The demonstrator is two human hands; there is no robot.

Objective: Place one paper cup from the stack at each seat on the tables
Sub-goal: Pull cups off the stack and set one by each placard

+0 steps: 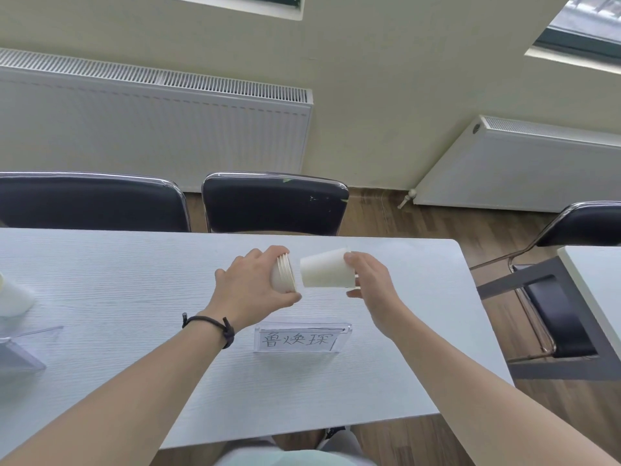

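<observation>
Two bare hands meet above the pale table (134, 297) in the head view; the left hand (248, 290) is wrapped around a stack of paper cups (285, 274) lying on its side, rims pointing right, fingers curled over the top and thumb pressed beneath; the right hand (369, 284) pinches a single paper cup (324, 269) by its base, the cup also on its side with its open mouth facing the stack, just apart from it; both are held over the far middle of the table, beyond a clear name card holder (302, 338) bearing handwritten characters; a dark wrist cord (218, 326) circles the left wrist; another white cup (13, 297) stands at the table's left edge near a second clear holder (20, 351); two black chairs (274, 203) sit along the far side.
</observation>
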